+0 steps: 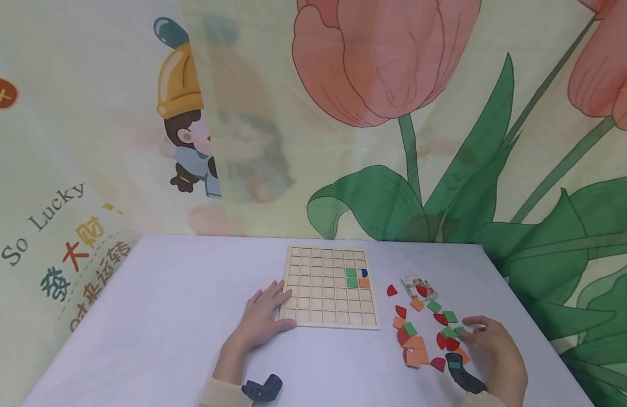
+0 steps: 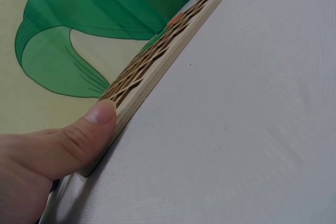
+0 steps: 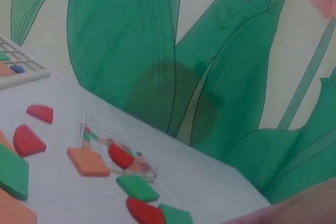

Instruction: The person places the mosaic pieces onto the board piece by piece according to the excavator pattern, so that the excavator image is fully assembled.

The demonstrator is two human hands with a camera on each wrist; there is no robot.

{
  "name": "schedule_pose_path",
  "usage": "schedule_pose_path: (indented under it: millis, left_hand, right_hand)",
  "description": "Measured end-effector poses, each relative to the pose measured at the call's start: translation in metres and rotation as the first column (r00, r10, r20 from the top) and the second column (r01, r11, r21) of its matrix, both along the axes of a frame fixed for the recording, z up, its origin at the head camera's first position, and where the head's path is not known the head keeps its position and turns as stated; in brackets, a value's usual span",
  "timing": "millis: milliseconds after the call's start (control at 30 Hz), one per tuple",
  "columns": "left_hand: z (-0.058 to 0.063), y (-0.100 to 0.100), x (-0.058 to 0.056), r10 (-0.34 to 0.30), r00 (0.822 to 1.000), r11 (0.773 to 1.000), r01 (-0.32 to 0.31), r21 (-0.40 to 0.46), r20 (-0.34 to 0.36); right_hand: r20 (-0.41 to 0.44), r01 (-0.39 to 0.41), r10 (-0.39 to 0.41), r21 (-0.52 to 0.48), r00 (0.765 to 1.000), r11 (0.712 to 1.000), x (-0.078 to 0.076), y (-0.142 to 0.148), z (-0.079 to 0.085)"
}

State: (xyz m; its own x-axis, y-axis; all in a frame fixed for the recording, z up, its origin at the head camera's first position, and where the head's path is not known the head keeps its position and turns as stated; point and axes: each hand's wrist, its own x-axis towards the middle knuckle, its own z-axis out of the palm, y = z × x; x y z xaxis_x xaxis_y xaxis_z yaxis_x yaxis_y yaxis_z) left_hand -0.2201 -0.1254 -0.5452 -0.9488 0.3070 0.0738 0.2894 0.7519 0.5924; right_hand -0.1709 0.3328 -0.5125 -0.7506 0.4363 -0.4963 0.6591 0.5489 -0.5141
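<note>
A square wooden grid board (image 1: 323, 294) lies on the table. Its right part holds two green tiles (image 1: 351, 277), an orange tile (image 1: 364, 282) and a dark blue piece (image 1: 364, 273). My left hand (image 1: 262, 316) rests at the board's near left corner, fingers spread along the left side. In the left wrist view its thumb (image 2: 97, 119) presses the board's edge (image 2: 157, 77). On the right, my right hand (image 1: 493, 342) reaches over loose pieces, its fingertips at a green tile (image 1: 459, 332), with finger and thumb apart. The right wrist view shows only a sliver of that hand (image 3: 299, 208).
Several red rounded pieces (image 1: 437, 364), orange tiles (image 1: 415, 357) and green tiles (image 1: 434, 306) lie scattered right of the board. A patterned card (image 1: 412, 281) lies behind them with a red piece (image 3: 121, 155) on it. A printed cloth (image 1: 252, 113) hangs behind the white table (image 1: 155, 316).
</note>
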Motion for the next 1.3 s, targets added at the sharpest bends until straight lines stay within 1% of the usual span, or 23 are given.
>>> schedule_pose_path:
  millis: [100, 200, 367, 400, 533, 633, 700, 767, 867, 900, 967, 1067, 1100, 1133, 1200, 1233, 1300]
  left_hand:
    - [0.000, -0.001, 0.001, 0.005, 1.000, 1.000, -0.005, 0.003, 0.002]
    - [-0.001, -0.002, 0.001, 0.006, 1.000, 1.000, -0.006, 0.002, 0.006]
    - [-0.002, -0.002, 0.000, 0.003, 1.000, 1.000, -0.003, 0.009, -0.002]
    - [-0.002, -0.002, 0.000, 0.004, 1.000, 1.000, -0.004, 0.011, -0.003]
    - [-0.003, -0.001, -0.001, 0.001, 1.000, 1.000, -0.001, 0.001, -0.004]
    - [-0.003, -0.001, -0.002, 0.000, 1.000, 1.000, 0.000, -0.007, 0.003]
    - [-0.002, -0.002, -0.001, 0.002, 1.000, 1.000, -0.002, -0.004, 0.006]
    - [-0.001, -0.003, -0.001, 0.006, 1.000, 1.000, -0.006, -0.001, 0.005]
    - [0.001, -0.003, -0.002, 0.008, 1.000, 1.000, -0.008, -0.001, 0.001]
    - [0.001, -0.003, -0.002, 0.009, 1.000, 1.000, -0.009, -0.003, -0.001]
    - [0.001, -0.003, -0.003, 0.009, 1.000, 1.000, -0.009, -0.006, -0.002]
    - [0.000, -0.004, -0.003, 0.008, 1.000, 1.000, -0.008, -0.004, 0.002]
    - [0.000, -0.004, -0.003, 0.007, 1.000, 1.000, -0.007, -0.003, 0.003]
    - [-0.001, -0.004, -0.003, 0.005, 1.000, 1.000, -0.005, -0.004, 0.003]
    - [-0.003, -0.004, -0.003, 0.001, 1.000, 1.000, -0.001, 0.005, 0.007]
    - [-0.003, -0.003, -0.003, -0.004, 1.000, 1.000, 0.004, 0.009, 0.006]
    - [-0.005, -0.002, -0.003, -0.012, 1.000, 1.000, 0.012, 0.023, 0.005]
  right_hand:
    - [0.026, 0.045, -0.045, -0.009, 0.999, 0.999, -0.001, -0.004, -0.003]
    - [-0.003, 0.058, -0.058, 0.013, 0.998, 0.998, -0.003, -0.006, -0.007]
    - [-0.078, -0.027, 0.028, 0.019, 0.997, 0.999, -0.007, -0.002, -0.010]
    - [-0.082, -0.038, 0.039, 0.016, 0.996, 0.999, -0.008, -0.001, -0.010]
    - [-0.086, -0.022, 0.025, 0.036, 0.996, 0.999, -0.008, 0.002, -0.010]
    - [-0.146, 0.033, -0.022, 0.078, 0.989, 0.996, -0.008, 0.001, -0.008]
    - [-0.240, 0.069, -0.042, 0.107, 0.970, 0.992, -0.010, -0.003, -0.006]
    - [-0.341, 0.116, -0.072, 0.111, 0.937, 0.987, -0.014, -0.011, -0.003]
    - [-0.448, 0.127, -0.079, 0.078, 0.891, 0.989, -0.025, -0.030, 0.001]
    - [-0.483, 0.118, -0.067, 0.076, 0.873, 0.990, -0.031, -0.035, -0.003]
    - [-0.528, 0.083, -0.028, 0.082, 0.848, 0.993, -0.049, -0.046, -0.017]
    - [-0.555, -0.007, 0.055, 0.089, 0.830, 0.996, -0.066, -0.081, -0.018]
    - [-0.565, -0.041, 0.093, 0.105, 0.820, 0.994, -0.070, -0.092, -0.019]
    - [-0.558, -0.076, 0.118, 0.098, 0.821, 0.992, -0.072, -0.107, -0.015]
    - [-0.549, -0.144, 0.164, 0.079, 0.819, 0.986, -0.070, -0.136, -0.002]
    - [-0.549, -0.168, 0.189, 0.089, 0.814, 0.982, -0.073, -0.144, -0.003]
    - [-0.558, -0.212, 0.238, 0.112, 0.795, 0.971, -0.075, -0.158, -0.006]
